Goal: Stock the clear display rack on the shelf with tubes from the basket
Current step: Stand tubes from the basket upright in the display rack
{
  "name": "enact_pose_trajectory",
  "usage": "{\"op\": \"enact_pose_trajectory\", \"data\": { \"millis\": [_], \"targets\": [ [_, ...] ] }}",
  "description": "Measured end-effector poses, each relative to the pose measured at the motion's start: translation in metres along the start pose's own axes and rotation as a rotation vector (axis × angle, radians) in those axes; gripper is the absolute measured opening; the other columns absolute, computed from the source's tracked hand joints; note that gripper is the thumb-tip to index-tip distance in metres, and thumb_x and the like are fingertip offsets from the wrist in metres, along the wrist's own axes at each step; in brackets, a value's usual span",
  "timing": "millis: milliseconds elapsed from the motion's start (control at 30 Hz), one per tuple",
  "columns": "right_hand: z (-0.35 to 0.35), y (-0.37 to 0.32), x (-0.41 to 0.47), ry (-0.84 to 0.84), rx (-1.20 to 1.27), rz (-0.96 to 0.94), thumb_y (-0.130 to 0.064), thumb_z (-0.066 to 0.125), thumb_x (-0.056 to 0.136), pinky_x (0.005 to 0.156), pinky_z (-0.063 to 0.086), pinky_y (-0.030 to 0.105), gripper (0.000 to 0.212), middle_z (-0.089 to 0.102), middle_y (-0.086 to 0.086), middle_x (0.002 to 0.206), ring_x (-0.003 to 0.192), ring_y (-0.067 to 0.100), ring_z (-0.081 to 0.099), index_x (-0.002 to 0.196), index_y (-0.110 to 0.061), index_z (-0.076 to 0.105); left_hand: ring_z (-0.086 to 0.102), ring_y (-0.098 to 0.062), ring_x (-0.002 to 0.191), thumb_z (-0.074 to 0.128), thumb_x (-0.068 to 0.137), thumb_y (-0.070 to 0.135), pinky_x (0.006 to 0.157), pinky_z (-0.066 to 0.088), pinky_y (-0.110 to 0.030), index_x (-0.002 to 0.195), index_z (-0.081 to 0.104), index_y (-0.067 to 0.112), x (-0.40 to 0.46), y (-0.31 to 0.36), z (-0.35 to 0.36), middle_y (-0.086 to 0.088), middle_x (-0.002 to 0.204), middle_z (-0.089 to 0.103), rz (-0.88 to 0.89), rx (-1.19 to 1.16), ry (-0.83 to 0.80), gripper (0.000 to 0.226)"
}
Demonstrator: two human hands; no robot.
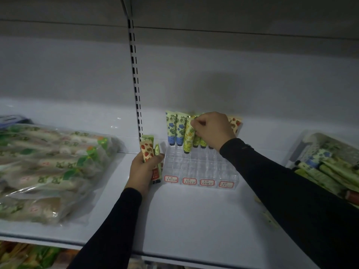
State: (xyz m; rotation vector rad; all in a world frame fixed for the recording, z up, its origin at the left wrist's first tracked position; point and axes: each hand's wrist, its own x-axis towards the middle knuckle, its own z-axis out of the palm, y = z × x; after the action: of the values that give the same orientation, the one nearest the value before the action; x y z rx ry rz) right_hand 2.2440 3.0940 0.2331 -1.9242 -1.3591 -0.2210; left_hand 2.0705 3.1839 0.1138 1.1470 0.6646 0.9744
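head view: white shelf (194, 220) under dim light, left hand (142, 167) gripping tubes (148, 150), right hand (212, 130) pinching a racked tube (189, 133).

Both arms wear long, close-fitting black sleeves (291, 183) reaching the wrists.
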Motion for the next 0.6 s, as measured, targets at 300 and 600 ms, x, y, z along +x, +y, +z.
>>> {"op": "enact_pose_trajectory", "data": {
  "millis": [300, 600],
  "targets": [
    [0.0012, -0.0014, 0.005, -0.002, -0.076, -0.058, -0.024, 0.057, 0.093, 0.066, 0.05, 0.03, 0.039, 0.066, 0.022, 0.072, 0.067, 0.034, 0.062, 0.07, 0.005, 0.066, 0.069, -0.029, 0.083, 0.063, 0.089, 0.006, 0.073, 0.055, -0.042, 0.103, 0.068, 0.006, 0.0012, -0.0005, 0.0003, -0.011, 0.093, 0.074, -0.008, 0.013, 0.01, 0.015],
    [0.0047, 0.0043, 0.0055, -0.018, 0.0, 0.005, -0.026, 0.058, 0.093, 0.07, 0.054, 0.029, 0.039, 0.068, 0.022, 0.073, 0.069, 0.033, 0.068, 0.073, 0.005, 0.067, 0.069, -0.024, 0.077, 0.063, 0.089, 0.004, 0.067, 0.054, -0.037, 0.102, 0.067, 0.005, -0.001, 0.002, 0.0018, -0.009, 0.089, 0.074, -0.008, 0.001, 0.009, 0.014]
  ]
}}
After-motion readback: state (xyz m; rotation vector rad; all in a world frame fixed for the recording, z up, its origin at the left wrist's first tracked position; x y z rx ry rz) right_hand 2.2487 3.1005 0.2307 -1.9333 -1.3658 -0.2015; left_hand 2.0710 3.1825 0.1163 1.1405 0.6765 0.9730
